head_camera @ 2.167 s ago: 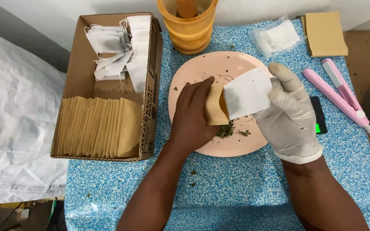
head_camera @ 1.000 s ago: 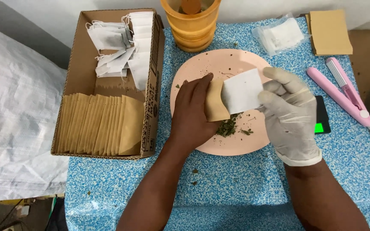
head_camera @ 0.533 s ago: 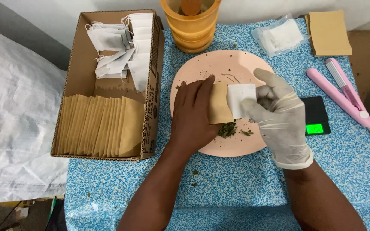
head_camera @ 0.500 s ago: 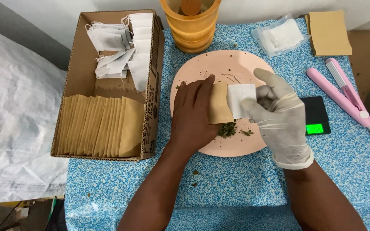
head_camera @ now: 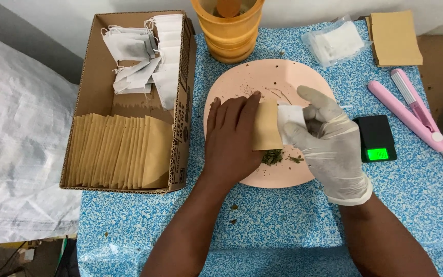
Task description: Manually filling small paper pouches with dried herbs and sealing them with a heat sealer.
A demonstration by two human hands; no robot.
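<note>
My bare left hand [head_camera: 230, 138] holds a small brown paper envelope [head_camera: 267, 126] over a pink plate [head_camera: 262, 77]. My right hand [head_camera: 329, 141], in a white glove, grips a white tea bag [head_camera: 289, 114] whose left end sits inside the envelope's mouth. A small heap of dried green herb [head_camera: 273, 156] lies on the plate just below both hands. Loose crumbs dot the plate's far part.
A cardboard box [head_camera: 98, 46] at the left holds a row of brown envelopes [head_camera: 121, 151] and several white tea bags [head_camera: 144, 56]. An orange mortar [head_camera: 229, 28] stands behind the plate. At the right: a black scale [head_camera: 376, 137], a pink sealer [head_camera: 411, 110], bagged white sachets [head_camera: 337, 43], brown envelopes [head_camera: 396, 38].
My right hand has moved the white tea bag leftward and pushed it further into the brown envelope; less of it shows now. My left hand stays on the envelope.
</note>
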